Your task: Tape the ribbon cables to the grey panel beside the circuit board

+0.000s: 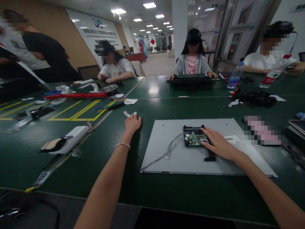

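Observation:
A grey flat panel [157, 136] lies on the table in front of me. On it sits a black plastic bracket [211, 156] around a green circuit board [196, 140], with grey cables [170, 148] running off to the left. My right hand [220, 144] rests on the right side of the bracket, fingers stretched out and thumb apart near the board. Left of the panel, my left hand [132, 123] is on the table with bent fingers, closed at a small white strip [126, 114]. Its fingertips are partly hidden.
A white device [73, 136] lies at left, near a seam in the table. Wires [111, 103] and a red bar [78, 95] are farther back. At right are two bottles [234, 76], black cables [254, 97] and a pink item [263, 132]. Several people sit or stand around the table.

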A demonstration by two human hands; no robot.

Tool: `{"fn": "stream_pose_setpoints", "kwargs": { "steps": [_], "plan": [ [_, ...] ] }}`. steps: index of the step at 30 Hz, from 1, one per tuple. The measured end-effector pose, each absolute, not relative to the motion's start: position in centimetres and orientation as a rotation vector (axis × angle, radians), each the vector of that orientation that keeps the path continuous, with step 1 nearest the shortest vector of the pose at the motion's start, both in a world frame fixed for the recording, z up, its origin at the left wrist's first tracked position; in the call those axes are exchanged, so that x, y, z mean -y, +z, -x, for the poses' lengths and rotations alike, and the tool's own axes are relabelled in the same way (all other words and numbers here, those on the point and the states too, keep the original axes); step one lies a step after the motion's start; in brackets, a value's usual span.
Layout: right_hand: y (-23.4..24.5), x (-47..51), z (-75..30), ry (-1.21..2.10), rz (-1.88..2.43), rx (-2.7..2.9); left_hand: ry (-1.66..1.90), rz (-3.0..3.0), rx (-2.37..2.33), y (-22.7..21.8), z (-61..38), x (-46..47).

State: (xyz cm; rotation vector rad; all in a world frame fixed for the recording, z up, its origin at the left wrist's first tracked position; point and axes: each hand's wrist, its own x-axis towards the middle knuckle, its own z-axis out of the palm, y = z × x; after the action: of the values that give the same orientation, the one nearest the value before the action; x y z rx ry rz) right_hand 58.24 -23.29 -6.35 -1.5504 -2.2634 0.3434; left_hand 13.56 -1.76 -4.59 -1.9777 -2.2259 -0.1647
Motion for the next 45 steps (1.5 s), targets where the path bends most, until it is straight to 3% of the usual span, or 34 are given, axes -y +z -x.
{"fn": "stream_pose_setpoints", "kwargs": {
  "steps": [13, 19, 38, 45],
  "plan": [
    [-6.1, 23.4, -58.4, 0.358, 1.541, 2.243, 0.108, 2.201, 2.063, -2.9, -15.6, 12.5],
    [-6.1, 23.5, -58.3, 0.359, 1.566, 2.252, 0.048, 2.280, 2.018, -1.6, -16.4, 15.6],
    [-4.8, 23.8, -58.2, 0.442, 1.596, 2.199, -0.046, 2.202, 1.646, -1.5, -16.4, 12.7],
    [-4.6, 23.7, -59.0, 0.489, 1.584, 2.189, -0.116, 2.352, 1.458, 1.2, -22.8, 13.3]
  ]
}}
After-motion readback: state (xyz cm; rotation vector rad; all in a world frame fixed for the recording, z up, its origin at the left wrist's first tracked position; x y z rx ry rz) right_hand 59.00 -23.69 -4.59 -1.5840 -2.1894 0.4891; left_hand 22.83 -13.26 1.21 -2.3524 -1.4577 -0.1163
